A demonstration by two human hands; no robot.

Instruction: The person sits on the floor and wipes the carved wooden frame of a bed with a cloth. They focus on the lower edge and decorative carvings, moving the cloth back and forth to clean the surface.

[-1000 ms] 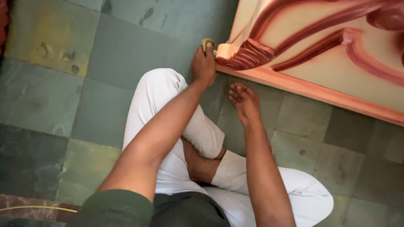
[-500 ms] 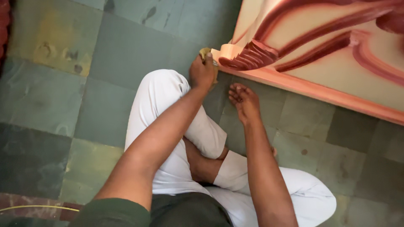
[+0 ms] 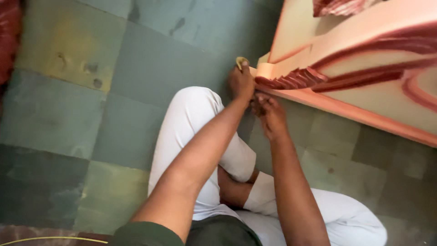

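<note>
Two hands, left hand (image 3: 241,82) gripping one sandpaper piece (image 3: 240,61), one carved panel (image 3: 364,64)

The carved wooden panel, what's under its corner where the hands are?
Under the carved wooden panel lies the green stone tile floor. The left hand presses a small yellowish pad at the corner; the right hand touches the lower edge. The floor beneath the panel is hidden.

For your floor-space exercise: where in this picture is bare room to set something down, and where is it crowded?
Free: green floor tiles left of the white-trousered knee; tiles below the carved panel's edge, right of the right hand. Crowded: panel corner, where the left hand holds a yellowish pad.
</note>
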